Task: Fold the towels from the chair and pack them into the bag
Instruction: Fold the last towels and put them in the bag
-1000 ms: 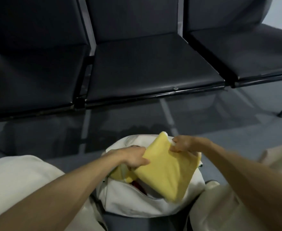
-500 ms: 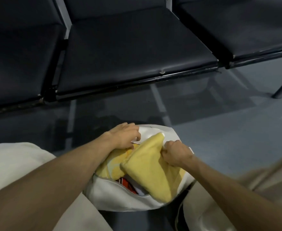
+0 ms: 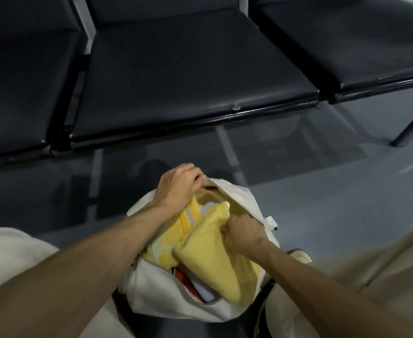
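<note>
Towel (image 3: pixel 210 262) — folded, yellow — now sits half inside the bag (image 3: pixel 166 296), lower than a second ago; right hand (image 3: pixel 243 234) grips it, left hand (image 3: pixel 178 189) pinches the bag's far rim (packing nearly done).

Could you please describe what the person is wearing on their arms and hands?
The left hand and right hand are ungloved; no ring, watch or bracelet shows. The left forearm and right forearm are bare, with no sleeve in view.
</note>
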